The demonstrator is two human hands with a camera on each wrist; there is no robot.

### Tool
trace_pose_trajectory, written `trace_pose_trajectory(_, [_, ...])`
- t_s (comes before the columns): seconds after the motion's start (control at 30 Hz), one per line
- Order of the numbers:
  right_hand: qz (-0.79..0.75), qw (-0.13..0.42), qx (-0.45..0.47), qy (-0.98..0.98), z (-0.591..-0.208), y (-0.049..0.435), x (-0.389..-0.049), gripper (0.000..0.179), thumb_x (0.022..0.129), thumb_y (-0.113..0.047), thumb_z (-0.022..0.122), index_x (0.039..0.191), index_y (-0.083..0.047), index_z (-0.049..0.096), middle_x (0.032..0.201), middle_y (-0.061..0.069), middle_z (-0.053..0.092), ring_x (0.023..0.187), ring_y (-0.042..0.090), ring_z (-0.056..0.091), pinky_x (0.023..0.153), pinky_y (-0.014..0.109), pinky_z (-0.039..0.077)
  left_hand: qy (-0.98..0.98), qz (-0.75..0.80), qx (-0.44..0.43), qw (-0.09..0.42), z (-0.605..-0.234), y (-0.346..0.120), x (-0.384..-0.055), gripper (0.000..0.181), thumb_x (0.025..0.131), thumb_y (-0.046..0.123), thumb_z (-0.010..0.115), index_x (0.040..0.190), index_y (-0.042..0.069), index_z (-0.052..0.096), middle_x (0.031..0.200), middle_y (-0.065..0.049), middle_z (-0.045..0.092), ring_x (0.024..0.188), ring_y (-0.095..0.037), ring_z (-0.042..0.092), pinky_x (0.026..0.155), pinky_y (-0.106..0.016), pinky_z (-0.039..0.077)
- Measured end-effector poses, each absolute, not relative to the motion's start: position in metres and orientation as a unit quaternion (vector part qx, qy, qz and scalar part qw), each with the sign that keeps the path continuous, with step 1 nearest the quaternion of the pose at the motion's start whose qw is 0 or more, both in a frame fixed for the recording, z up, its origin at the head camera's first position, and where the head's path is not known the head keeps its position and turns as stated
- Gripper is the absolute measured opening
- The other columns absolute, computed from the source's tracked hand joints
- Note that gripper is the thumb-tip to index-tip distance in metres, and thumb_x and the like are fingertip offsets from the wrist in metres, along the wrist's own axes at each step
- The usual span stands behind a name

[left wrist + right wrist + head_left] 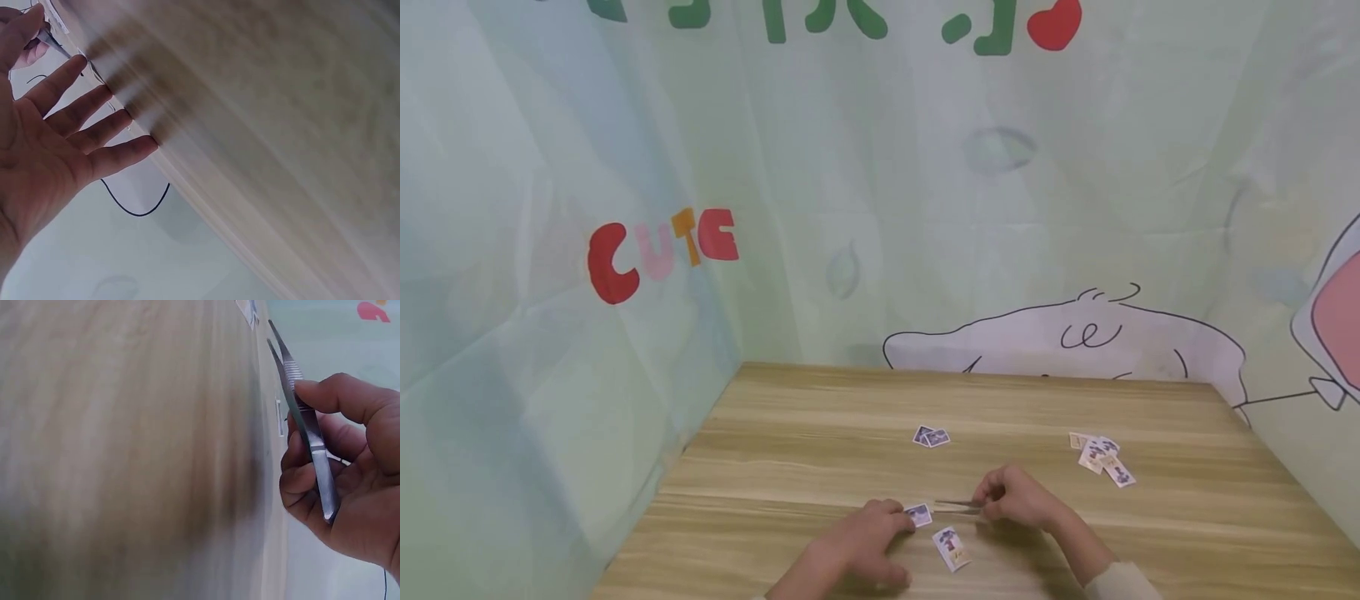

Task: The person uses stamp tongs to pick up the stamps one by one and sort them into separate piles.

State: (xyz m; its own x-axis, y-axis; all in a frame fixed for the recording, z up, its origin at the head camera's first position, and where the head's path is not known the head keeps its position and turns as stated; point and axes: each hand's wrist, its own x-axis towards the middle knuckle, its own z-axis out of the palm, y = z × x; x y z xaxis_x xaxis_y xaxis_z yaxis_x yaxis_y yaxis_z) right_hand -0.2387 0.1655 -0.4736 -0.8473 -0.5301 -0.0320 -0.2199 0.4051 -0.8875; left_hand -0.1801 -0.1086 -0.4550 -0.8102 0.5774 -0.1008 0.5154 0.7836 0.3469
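My right hand (1018, 498) grips metal tweezers (307, 419), thumb on one side and curled fingers on the other. The tweezers' two tips stand apart and point left, right at the edge of a small dark-patterned card (919, 515). On the other edge of that card lie fingertips of my left hand (867, 540). In the left wrist view this hand's fingers (119, 155) are straight and spread, their tips down at the tabletop. Just nearer to me lies a picture card (951, 548) with coloured figures, slightly askew.
Two dark-patterned cards (932, 437) overlap farther back on the wooden table (790, 450). At the right is a loose pile of several picture cards (1105, 457). A printed cloth backdrop (820, 208) hangs behind the table and along its left side.
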Motion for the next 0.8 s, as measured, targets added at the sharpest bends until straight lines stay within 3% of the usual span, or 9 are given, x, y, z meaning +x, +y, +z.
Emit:
trace_pose_trajectory(0.67, [-0.444, 0.157, -0.273, 0.839, -0.483, 0.156, -0.239, 0.012, 0.07, -0.001, 0.072, 0.08, -0.004, 0.066, 0.07, -0.002, 0.06, 0.065, 0.013, 0.053, 0.06, 0.025, 0.045, 0.938, 0.161, 0.29, 0.102, -0.459, -0.107, -0.172, 0.058, 0.065, 0.038, 0.076, 0.118, 0.021, 0.062, 0.121, 0.0, 0.053, 0.107, -0.018, 0.05, 0.086, -0.038, 0.045])
trace_pose_trajectory(0.8, [-0.434, 0.15, -0.284, 0.842, -0.479, 0.151, -0.243, 0.01, 0.071, -0.001, 0.07, 0.08, -0.006, 0.066, 0.07, -0.003, 0.06, 0.063, 0.012, 0.052, 0.059, 0.025, 0.044, 0.939, 0.161, 0.29, 0.095, -0.457, -0.108, -0.176, 0.06, 0.063, 0.038, 0.077, 0.119, 0.019, 0.062, 0.124, -0.003, 0.052, 0.111, -0.02, 0.049, 0.09, -0.038, 0.043])
